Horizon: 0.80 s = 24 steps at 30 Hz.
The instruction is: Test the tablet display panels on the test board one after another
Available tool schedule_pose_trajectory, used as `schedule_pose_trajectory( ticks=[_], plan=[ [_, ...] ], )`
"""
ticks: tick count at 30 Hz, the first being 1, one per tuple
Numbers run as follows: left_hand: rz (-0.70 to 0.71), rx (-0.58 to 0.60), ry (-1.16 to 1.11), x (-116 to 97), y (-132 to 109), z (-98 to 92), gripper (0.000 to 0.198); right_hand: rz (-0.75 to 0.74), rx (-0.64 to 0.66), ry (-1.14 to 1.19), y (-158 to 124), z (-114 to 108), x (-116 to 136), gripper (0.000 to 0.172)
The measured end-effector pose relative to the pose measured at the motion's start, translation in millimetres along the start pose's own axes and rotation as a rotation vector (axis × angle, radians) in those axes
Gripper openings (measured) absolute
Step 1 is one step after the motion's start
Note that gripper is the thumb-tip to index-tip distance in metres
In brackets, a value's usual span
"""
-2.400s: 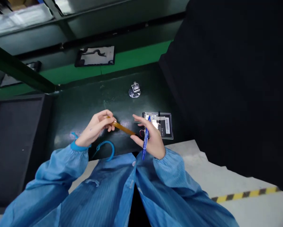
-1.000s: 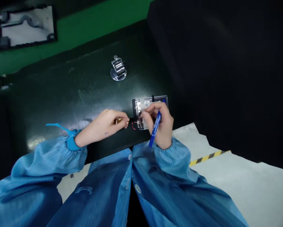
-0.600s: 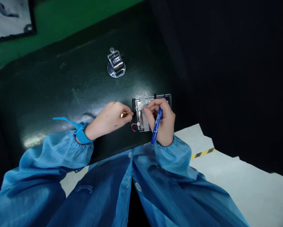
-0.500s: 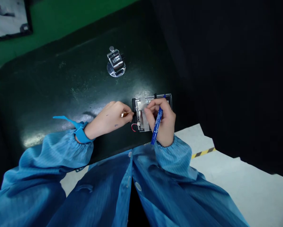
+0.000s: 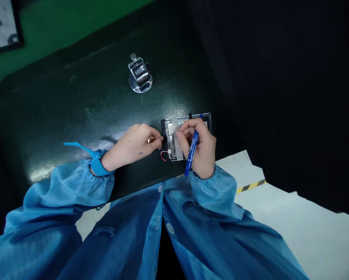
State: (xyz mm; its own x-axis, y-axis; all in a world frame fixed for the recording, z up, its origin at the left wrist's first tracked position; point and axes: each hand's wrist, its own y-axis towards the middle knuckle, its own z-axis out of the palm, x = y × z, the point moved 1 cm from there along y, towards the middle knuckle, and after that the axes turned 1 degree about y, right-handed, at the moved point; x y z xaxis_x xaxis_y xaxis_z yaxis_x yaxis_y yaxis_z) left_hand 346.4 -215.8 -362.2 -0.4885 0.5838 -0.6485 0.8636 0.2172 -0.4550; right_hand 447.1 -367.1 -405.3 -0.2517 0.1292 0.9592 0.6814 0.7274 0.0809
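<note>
Circuit board (image 5: 168, 128) lies flat on the dark green table (image 5: 84, 89), right of my midline, near the edge closest to me; pale tape (image 5: 178, 152) runs across it from far side to near side, small metal parts show left of that; red wire (image 5: 163, 157) curls out at its near left corner.

My left hand (image 5: 138, 142) sits just left of the board, thumb and forefinger closed in a pinch on an amber strip (image 5: 151, 140); only a short bit shows, the rest is hidden by my fingers; can't tell if the strip's far end touches the board.

My right hand (image 5: 203, 149) is over the board's right part, covering much of it; blue pen (image 5: 191, 155) is gripped in it, slanted, one end toward me, the other poking out past my knuckles; thumb and forefinger tips come close together at the tape, can't tell if they pinch it or just rest there.

Blue wrist strap (image 5: 99, 166) is around my left wrist, loose end sticking out left; silver counter (image 5: 140, 74) stands on the table beyond the board, well apart from both hands; white panel with dark rim (image 5: 2, 25) is cut off at top left.
</note>
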Motion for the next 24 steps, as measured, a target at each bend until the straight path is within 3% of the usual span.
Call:
schedule_pose_trajectory(
  ticks=[24],
  plan=[
    [0.016,0.008,0.128,-5.8,1.2,0.5,0.031,-0.031,0.067,-0.067,2.3,-3.4,1.1,0.008]
  ],
)
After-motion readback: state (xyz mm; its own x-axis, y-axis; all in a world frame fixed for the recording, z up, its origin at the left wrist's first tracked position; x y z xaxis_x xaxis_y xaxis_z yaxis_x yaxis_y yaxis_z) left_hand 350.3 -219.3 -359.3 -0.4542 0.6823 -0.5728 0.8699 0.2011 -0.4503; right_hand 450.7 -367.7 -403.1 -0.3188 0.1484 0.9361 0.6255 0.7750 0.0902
